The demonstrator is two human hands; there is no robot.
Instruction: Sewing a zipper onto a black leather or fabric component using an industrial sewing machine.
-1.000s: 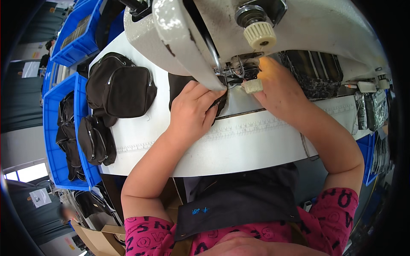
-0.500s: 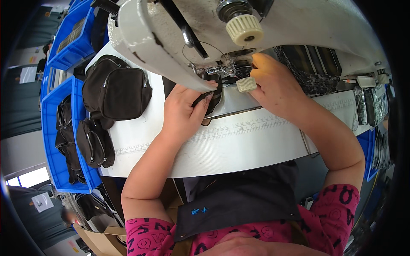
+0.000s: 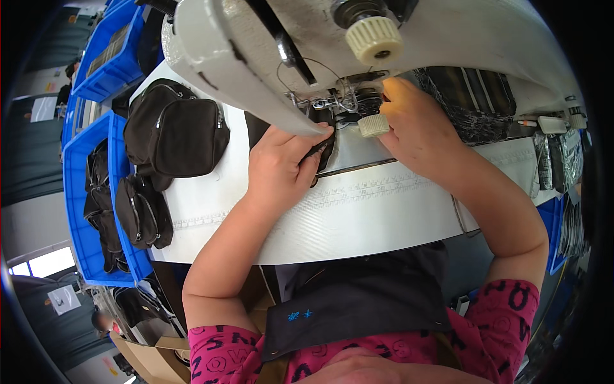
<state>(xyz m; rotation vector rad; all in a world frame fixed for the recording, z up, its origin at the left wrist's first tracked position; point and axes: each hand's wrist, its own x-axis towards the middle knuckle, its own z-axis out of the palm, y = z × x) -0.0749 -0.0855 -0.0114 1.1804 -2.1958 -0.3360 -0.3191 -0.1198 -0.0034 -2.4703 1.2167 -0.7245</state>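
My left hand lies at the needle area of a white sewing machine, thumb and fingers pressed together on a dark fabric piece. Part of that piece disappears under the machine head. My right hand is to the right of the needle, fingers curled behind a cream knob. A dark pointed thing shows beside its fingertips; the knob and machine parts hide whether the fingers hold it. Metal thread guides sit between the hands.
Sewn dark pouches with zips lie on the white table at left. Blue bins with more pouches stand beyond. Behind my right hand is a stack of dark striped fabric. A printed ruler runs along the tabletop; silver packets lie at far right.
My left hand has shifted slightly to the right along with the fabric. My right hand stays nearly in place behind the knob. The whole view has tilted a little.
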